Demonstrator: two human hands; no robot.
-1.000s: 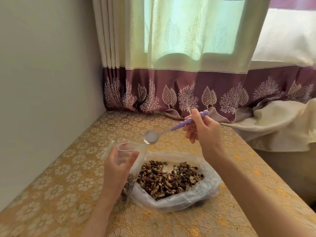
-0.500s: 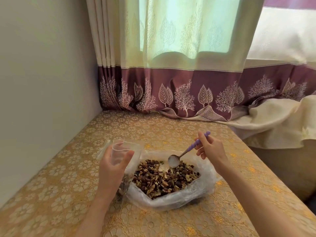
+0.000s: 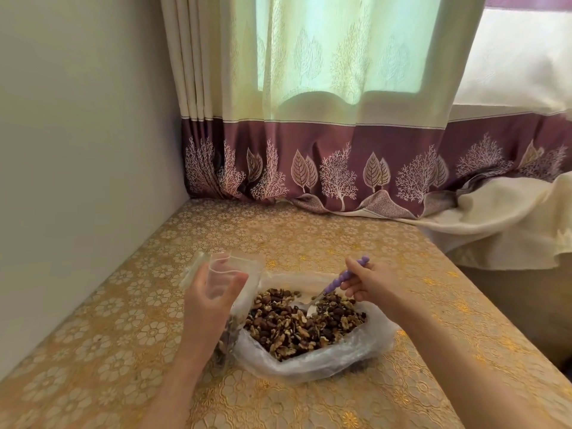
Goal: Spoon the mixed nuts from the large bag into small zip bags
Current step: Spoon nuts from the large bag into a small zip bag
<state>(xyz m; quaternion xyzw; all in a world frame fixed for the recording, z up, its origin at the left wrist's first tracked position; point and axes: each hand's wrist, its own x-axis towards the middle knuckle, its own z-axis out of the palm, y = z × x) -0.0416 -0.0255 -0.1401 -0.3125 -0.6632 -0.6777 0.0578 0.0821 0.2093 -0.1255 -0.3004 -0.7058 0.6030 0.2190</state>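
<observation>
Spoon (image 3: 335, 284) has dropped from above the small zip bag (image 3: 230, 274) into the mixed nuts (image 3: 303, 325); bowl now dug in, so another scoop is loading. Right hand (image 3: 368, 284) pinches the purple handle. Left hand (image 3: 210, 300) grips the zip bag upright, mouth open, just left of the large bag (image 3: 328, 357). Spoon bowl mostly buried; zip bag fill level hidden behind the left hand.

The table (image 3: 309, 239) wears a gold cloth patterned with pale flowers. The spoon (image 3: 342, 278) has a lilac beaded handle. The nuts (image 3: 297, 323) are mixed dark brown and tan, lying in a clear, cloudy large bag (image 3: 325, 360). The small zip bag (image 3: 235, 267) is clear. The curtain (image 3: 340, 88) is pale green above a plum band printed with white trees and leaves. The wall (image 3: 77, 150) is plain grey-beige.
</observation>
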